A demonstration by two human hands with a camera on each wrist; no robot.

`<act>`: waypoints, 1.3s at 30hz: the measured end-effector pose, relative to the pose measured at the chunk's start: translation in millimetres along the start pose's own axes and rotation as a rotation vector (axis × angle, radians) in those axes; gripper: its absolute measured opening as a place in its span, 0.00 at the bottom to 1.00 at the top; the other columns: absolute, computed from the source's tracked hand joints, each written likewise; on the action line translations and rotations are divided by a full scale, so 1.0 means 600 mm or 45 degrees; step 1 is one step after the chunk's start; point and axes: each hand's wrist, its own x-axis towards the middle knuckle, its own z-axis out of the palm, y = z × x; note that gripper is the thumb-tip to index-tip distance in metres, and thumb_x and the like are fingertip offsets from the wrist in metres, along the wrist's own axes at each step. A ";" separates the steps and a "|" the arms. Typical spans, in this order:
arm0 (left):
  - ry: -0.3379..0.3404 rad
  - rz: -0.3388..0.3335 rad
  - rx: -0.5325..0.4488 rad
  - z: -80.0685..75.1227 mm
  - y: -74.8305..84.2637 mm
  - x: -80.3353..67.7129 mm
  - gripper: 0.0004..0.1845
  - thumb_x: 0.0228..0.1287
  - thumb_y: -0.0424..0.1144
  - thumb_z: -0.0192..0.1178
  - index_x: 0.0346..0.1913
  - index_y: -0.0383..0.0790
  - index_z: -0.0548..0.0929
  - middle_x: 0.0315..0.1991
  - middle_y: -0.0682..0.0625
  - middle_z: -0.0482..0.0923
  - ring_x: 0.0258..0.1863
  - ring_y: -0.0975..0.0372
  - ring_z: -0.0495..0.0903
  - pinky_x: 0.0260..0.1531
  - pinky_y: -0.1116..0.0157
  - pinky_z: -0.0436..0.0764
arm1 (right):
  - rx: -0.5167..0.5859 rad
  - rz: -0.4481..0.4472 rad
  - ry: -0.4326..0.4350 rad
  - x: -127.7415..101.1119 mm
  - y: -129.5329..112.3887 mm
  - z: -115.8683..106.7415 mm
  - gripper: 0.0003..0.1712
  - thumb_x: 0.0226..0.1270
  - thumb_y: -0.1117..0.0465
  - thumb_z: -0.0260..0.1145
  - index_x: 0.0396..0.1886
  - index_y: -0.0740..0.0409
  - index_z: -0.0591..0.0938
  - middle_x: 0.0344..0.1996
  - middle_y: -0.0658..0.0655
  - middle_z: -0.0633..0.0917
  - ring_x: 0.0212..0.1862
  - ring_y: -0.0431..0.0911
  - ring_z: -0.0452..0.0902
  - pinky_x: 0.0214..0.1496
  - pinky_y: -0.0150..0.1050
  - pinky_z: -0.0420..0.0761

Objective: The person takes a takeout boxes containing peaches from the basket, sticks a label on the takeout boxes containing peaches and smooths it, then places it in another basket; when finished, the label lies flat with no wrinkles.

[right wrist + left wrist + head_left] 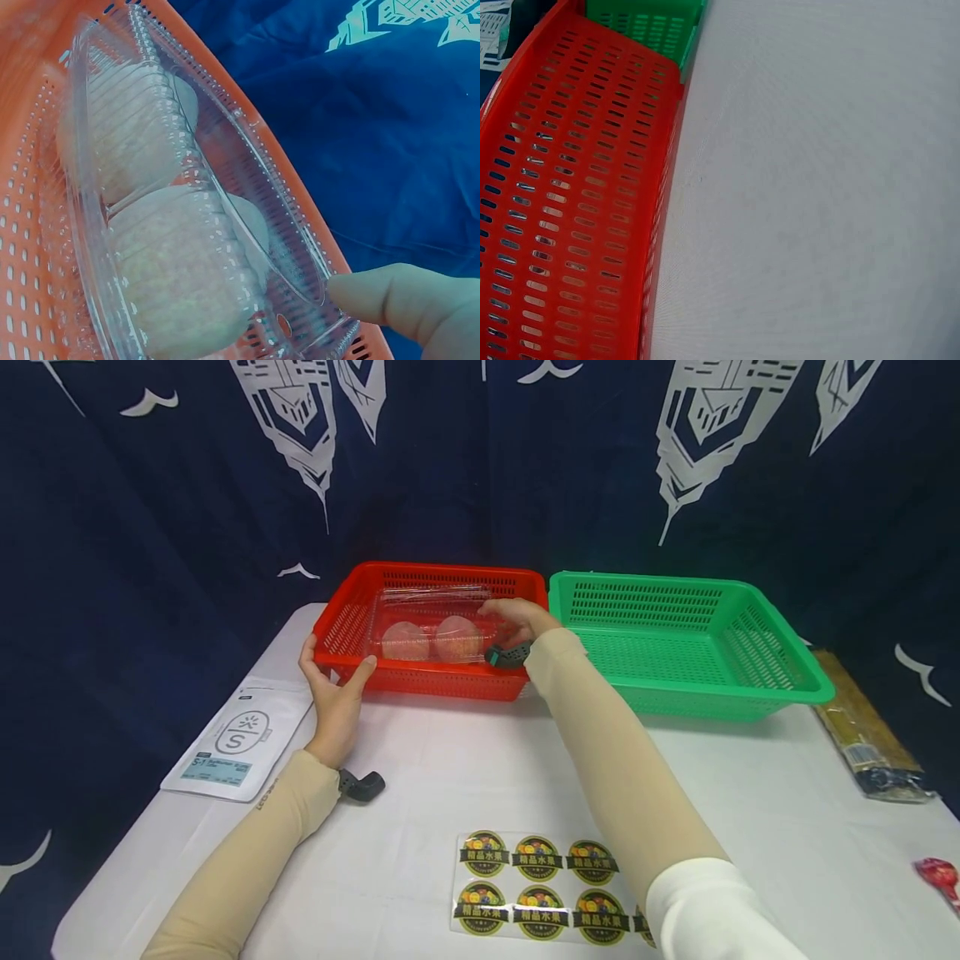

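A red plastic basket (442,681) stands at the back of the white table. Inside it lies a clear plastic box (431,602) with two round, pale pink fruits (458,639); their kind is not certain. At the basket's front left corner my left hand (333,710) grips the rim, thumb at the front and fingers round the left side. My right hand (523,617) reaches over the basket and holds the right end of the box. In the right wrist view the thumb (397,300) presses on the box's edge; the other fingers are hidden there.
A green basket (735,693) adjoins the red one on the right. A white pouch (240,739) lies at the left and a brown packet (866,727) at the right. Round labels on a sheet (536,885) lie in front, near a red-wrapped item (937,872).
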 end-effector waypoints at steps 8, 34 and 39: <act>-0.003 0.012 -0.016 0.000 -0.001 -0.001 0.49 0.74 0.36 0.68 0.85 0.57 0.45 0.84 0.48 0.50 0.82 0.56 0.53 0.77 0.61 0.69 | -0.063 0.055 0.035 -0.003 0.001 0.001 0.37 0.82 0.52 0.64 0.83 0.59 0.67 0.78 0.66 0.71 0.76 0.62 0.72 0.79 0.55 0.71; 0.019 0.029 -0.067 0.000 0.001 0.000 0.48 0.74 0.34 0.68 0.84 0.52 0.48 0.83 0.46 0.51 0.81 0.55 0.54 0.77 0.60 0.70 | -0.201 -0.135 -0.022 0.005 0.009 0.002 0.32 0.79 0.43 0.62 0.74 0.56 0.78 0.75 0.64 0.74 0.72 0.62 0.72 0.72 0.54 0.79; 0.015 0.050 -0.082 -0.001 -0.003 0.003 0.48 0.73 0.34 0.68 0.84 0.50 0.48 0.83 0.45 0.52 0.81 0.55 0.56 0.77 0.60 0.69 | -0.171 -0.183 0.008 0.003 0.011 0.005 0.19 0.74 0.45 0.65 0.45 0.56 0.83 0.72 0.63 0.78 0.68 0.62 0.74 0.70 0.56 0.81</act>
